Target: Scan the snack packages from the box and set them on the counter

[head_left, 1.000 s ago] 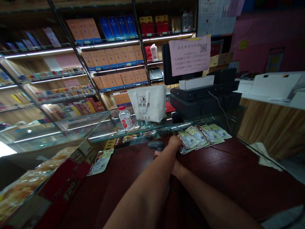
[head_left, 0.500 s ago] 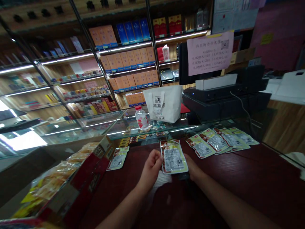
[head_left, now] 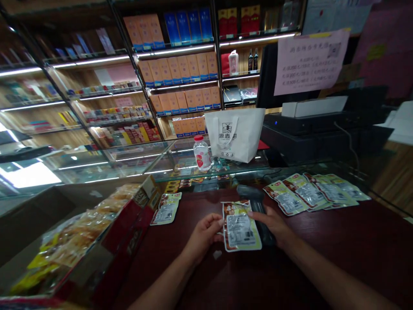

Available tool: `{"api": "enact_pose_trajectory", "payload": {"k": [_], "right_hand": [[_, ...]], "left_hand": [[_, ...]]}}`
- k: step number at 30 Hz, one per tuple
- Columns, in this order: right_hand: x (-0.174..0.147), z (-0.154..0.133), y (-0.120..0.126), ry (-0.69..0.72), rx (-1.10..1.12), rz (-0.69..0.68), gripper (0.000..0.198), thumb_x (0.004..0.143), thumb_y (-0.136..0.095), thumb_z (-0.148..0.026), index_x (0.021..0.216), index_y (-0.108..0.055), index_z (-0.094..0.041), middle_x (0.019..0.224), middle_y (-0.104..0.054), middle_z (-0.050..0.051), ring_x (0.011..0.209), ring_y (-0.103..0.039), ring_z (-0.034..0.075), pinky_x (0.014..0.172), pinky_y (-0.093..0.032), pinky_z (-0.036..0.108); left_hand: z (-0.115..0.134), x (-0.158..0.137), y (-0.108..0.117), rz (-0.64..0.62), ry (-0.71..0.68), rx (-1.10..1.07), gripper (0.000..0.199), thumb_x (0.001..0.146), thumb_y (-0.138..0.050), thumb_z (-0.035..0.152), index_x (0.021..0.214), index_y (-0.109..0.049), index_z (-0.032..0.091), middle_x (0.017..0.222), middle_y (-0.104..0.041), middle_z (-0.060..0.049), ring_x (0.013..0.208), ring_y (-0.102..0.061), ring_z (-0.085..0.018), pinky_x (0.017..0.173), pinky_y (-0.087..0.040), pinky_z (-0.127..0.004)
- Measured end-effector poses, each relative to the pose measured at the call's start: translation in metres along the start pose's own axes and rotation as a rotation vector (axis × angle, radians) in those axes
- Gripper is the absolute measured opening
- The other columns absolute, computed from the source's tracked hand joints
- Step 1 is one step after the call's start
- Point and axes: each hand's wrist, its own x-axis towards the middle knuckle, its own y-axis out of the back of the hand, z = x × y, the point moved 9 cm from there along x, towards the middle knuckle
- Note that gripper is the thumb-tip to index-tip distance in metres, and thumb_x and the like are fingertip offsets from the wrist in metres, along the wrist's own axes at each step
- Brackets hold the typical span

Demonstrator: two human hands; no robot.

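Left hand (head_left: pixel 203 234), fingers curled, pinches a flat yellow-and-brown plastic packet (head_left: pixel 241 230), lower centre; right hand (head_left: pixel 276 224), one digit overlapping it, grips a black handheld scanner (head_left: pixel 254 196). Pink paper sign (head_left: pixel 309 64), upper right: "200", "500".

1. Both arms bare, left forearm (head_left: pixel 171 273) and right forearm (head_left: pixel 331 269) angling inward from the bottom.
2. Left wrist (head_left: pixel 192 253) and right wrist (head_left: pixel 289 240) look pretty straight tbh.
3. Left grip (head_left: pixel 207 232): bare hand, curled and pinching.
4. Right grip (head_left: pixel 274 224): wrapped in a hold, one digit poking out leftward, the rest mostly hidden.
5. Hands near each other, not touching.
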Motion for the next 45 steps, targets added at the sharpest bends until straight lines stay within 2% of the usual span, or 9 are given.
{"api": "enact_pose_trajectory", "payload": {"k": [4,7,11,13,16,22,30,37,45], "right_hand": [[-0.007,-0.005,-0.007,0.013,-0.034,-0.026,0.041,0.066,-0.086,-0.035,0.098,-0.068,-0.016,0.081,-0.077,0.005,0.068,-0.072,0.023,0.064,-0.056,0.031],[-0.012,-0.007,-0.014,0.021,-0.061,-0.061,0.046,0.067,-0.085,-0.038,0.104,-0.067,-0.017,0.086,-0.076,0.005,0.075,-0.072,0.025,0.07,-0.056,0.034],[-0.013,-0.016,-0.01,0.113,-0.184,0.006,0.044,0.073,-0.081,-0.05,0.097,-0.066,-0.016,0.064,-0.067,0.0,0.057,-0.062,0.018,0.056,-0.049,0.027],[-0.013,-0.021,-0.009,0.152,-0.22,0.025,0.047,0.075,-0.077,-0.056,0.095,-0.065,-0.016,0.062,-0.063,-0.001,0.051,-0.056,0.014,0.05,-0.044,0.024],[-0.014,-0.025,-0.009,0.197,-0.307,0.033,0.048,0.079,-0.07,-0.062,0.096,-0.063,-0.017,0.072,-0.066,0.001,0.052,-0.056,0.014,0.05,-0.042,0.025],[-0.025,-0.022,-0.025,0.23,-0.653,-0.065,0.04,0.091,-0.05,-0.058,0.077,-0.059,-0.022,0.059,-0.06,-0.001,0.057,-0.058,0.018,0.058,-0.041,0.029],[-0.036,-0.031,-0.037,0.341,-0.9,-0.111,0.031,0.094,-0.048,-0.052,0.085,-0.056,-0.024,0.064,-0.061,-0.001,0.059,-0.06,0.021,0.06,-0.043,0.031],[-0.038,-0.034,-0.039,0.421,-0.951,-0.115,0.032,0.094,-0.047,-0.053,0.084,-0.058,-0.024,0.063,-0.061,0.0,0.059,-0.059,0.023,0.061,-0.041,0.033],[-0.038,-0.033,-0.041,0.414,-0.97,-0.127,0.034,0.096,-0.045,-0.053,0.092,-0.06,-0.022,0.064,-0.062,0.001,0.06,-0.06,0.023,0.061,-0.043,0.033]], "left_hand": [[-0.008,0.001,0.005,-0.019,0.074,-0.001,0.041,0.065,-0.084,0.044,0.084,-0.067,0.012,0.064,-0.064,-0.002,0.051,-0.056,-0.008,0.045,-0.045,-0.017],[-0.01,0.002,0.006,-0.029,0.084,0.006,0.041,0.06,-0.087,0.042,0.08,-0.069,0.012,0.063,-0.064,-0.002,0.049,-0.055,-0.008,0.045,-0.044,-0.017],[0.01,0.005,0.022,0.079,-0.066,0.021,0.038,0.061,-0.086,0.042,0.081,-0.072,0.012,0.072,-0.069,-0.004,0.057,-0.06,-0.01,0.056,-0.051,-0.021],[0.025,0.007,0.04,0.181,-0.182,0.018,0.038,0.062,-0.085,0.042,0.085,-0.074,0.013,0.08,-0.072,-0.005,0.065,-0.063,-0.013,0.062,-0.053,-0.024],[0.042,0.008,0.072,0.351,-0.324,-0.006,0.039,0.061,-0.084,0.043,0.086,-0.073,0.015,0.087,-0.072,-0.005,0.073,-0.065,-0.015,0.065,-0.053,-0.024],[0.044,0.012,0.109,0.507,-0.423,-0.03,0.041,0.063,-0.081,0.047,0.086,-0.07,0.015,0.087,-0.071,-0.003,0.075,-0.065,-0.016,0.067,-0.054,-0.025],[0.046,0.013,0.115,0.539,-0.454,0.005,0.04,0.065,-0.079,0.047,0.089,-0.07,0.016,0.088,-0.07,-0.002,0.076,-0.065,-0.016,0.068,-0.053,-0.025],[0.046,0.012,0.113,0.526,-0.447,-0.026,0.039,0.064,-0.08,0.045,0.088,-0.07,0.016,0.086,-0.07,-0.002,0.075,-0.065,-0.016,0.07,-0.054,-0.026],[0.046,0.014,0.113,0.528,-0.445,-0.055,0.043,0.06,-0.083,0.046,0.086,-0.07,0.015,0.085,-0.069,-0.002,0.072,-0.063,-0.013,0.066,-0.052,-0.023]]}}
